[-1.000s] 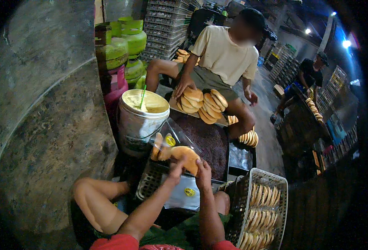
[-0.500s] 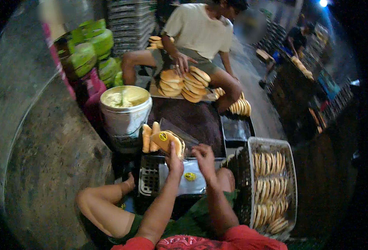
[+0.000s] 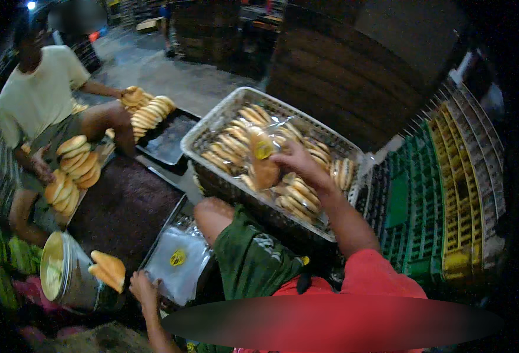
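My right hand (image 3: 305, 166) is closed on a bread bun (image 3: 265, 169) in a clear plastic bag with a yellow round label, held over a white plastic crate (image 3: 196, 136). Rows of bagged buns (image 3: 230, 144) fill much of that crate. Down at the left, my left hand (image 3: 145, 289) holds nothing, its fingers apart by the edge of a stack of clear plastic bags (image 3: 183, 272). Just beyond it, a couple of unbagged buns (image 3: 111, 269) lie beside a white bucket (image 3: 71, 276) of pale cream filling.
A dark, crumb-brown tray surface (image 3: 124, 194) lies between me and a seated co-worker (image 3: 45, 88), whose hand is at piled buns (image 3: 74, 167). More buns line a black tray (image 3: 164, 138). Green (image 3: 409, 206) and yellow crates (image 3: 456, 194) stand at the right.
The view has swung right. My right hand now has the bagged bun over the crate; before, my left hand held a bun at a bag. My left hand has let go and lies by the bags.
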`<state>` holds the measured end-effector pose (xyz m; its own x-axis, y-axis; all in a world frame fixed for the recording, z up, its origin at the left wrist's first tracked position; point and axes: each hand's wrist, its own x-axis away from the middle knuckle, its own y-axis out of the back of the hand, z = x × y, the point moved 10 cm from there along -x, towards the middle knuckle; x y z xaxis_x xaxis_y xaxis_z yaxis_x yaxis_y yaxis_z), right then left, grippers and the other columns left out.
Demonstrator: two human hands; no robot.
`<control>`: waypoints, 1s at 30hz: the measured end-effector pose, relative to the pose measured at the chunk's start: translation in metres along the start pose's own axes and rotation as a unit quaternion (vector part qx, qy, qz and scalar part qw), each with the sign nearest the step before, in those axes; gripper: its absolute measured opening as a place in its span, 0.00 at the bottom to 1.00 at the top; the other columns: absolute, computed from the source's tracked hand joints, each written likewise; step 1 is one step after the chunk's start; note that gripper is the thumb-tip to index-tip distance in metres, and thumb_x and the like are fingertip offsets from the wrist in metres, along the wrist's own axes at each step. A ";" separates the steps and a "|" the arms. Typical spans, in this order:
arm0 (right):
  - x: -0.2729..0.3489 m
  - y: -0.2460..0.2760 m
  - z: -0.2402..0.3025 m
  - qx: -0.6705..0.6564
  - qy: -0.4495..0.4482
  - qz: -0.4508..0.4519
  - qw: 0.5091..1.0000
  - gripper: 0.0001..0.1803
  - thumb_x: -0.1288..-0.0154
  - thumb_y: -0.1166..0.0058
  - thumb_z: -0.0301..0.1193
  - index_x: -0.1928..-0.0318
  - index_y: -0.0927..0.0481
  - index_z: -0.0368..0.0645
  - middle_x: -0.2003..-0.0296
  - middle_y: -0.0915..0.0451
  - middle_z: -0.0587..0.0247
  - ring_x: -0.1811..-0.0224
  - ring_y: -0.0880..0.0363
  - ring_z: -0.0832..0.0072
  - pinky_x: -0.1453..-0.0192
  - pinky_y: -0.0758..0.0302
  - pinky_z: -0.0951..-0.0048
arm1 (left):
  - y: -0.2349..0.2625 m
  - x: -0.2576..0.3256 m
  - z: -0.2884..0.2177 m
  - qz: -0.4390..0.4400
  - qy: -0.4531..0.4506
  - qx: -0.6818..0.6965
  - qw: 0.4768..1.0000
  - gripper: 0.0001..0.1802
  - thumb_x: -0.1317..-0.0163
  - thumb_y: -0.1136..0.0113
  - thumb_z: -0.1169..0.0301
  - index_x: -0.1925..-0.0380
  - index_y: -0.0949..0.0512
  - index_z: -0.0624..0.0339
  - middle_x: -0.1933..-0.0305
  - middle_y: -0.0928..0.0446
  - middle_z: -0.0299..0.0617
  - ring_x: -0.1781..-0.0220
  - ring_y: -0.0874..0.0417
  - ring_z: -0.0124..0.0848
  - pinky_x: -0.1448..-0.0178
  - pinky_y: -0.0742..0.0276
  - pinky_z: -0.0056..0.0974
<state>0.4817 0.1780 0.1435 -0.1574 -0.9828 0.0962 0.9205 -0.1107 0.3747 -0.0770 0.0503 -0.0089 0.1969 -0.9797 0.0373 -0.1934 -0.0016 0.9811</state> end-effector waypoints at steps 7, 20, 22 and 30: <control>0.100 0.166 -0.113 0.490 -0.252 -0.183 0.814 0.25 0.52 0.38 0.42 0.60 0.16 0.32 0.62 0.17 0.38 0.58 0.16 0.48 0.52 0.20 0.56 | -0.035 -0.010 0.030 -0.005 -0.029 0.177 0.984 0.16 0.54 0.28 0.73 0.66 0.24 0.62 0.60 0.23 0.50 0.55 0.21 0.53 0.55 0.28 0.50; 0.096 0.117 -0.290 0.228 -0.280 -0.292 0.886 0.53 0.47 0.35 0.50 0.34 0.44 0.23 0.44 0.27 0.27 0.42 0.24 0.43 0.36 0.28 0.56 | 0.009 0.003 0.018 -0.099 -0.077 -0.008 0.992 0.10 0.38 0.44 0.64 0.64 0.17 0.56 0.63 0.19 0.45 0.56 0.20 0.47 0.56 0.30 0.52; 0.092 0.110 -0.282 0.269 -0.278 -0.248 0.888 0.51 0.45 0.38 0.51 0.34 0.43 0.26 0.45 0.24 0.32 0.43 0.23 0.42 0.38 0.26 0.55 | 0.015 0.004 0.024 -0.120 -0.040 0.000 0.992 0.10 0.37 0.46 0.65 0.65 0.18 0.56 0.62 0.20 0.45 0.56 0.21 0.47 0.56 0.30 0.53; 0.063 -0.002 -0.037 0.486 0.043 -0.171 0.856 0.32 0.38 0.41 0.44 0.38 0.27 0.38 0.37 0.29 0.45 0.35 0.31 0.51 0.31 0.35 0.56 | 0.072 0.012 0.056 -0.302 0.029 0.280 0.911 0.16 0.26 0.54 0.63 0.62 0.25 0.66 0.68 0.22 0.45 0.66 0.22 0.44 0.58 0.26 0.46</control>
<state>0.4830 0.1110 0.1143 -0.2924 -0.9295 -0.2247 0.0867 -0.2598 0.9618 -0.1421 0.0274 0.0513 0.4768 -0.7543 -0.4514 -0.4893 -0.6543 0.5766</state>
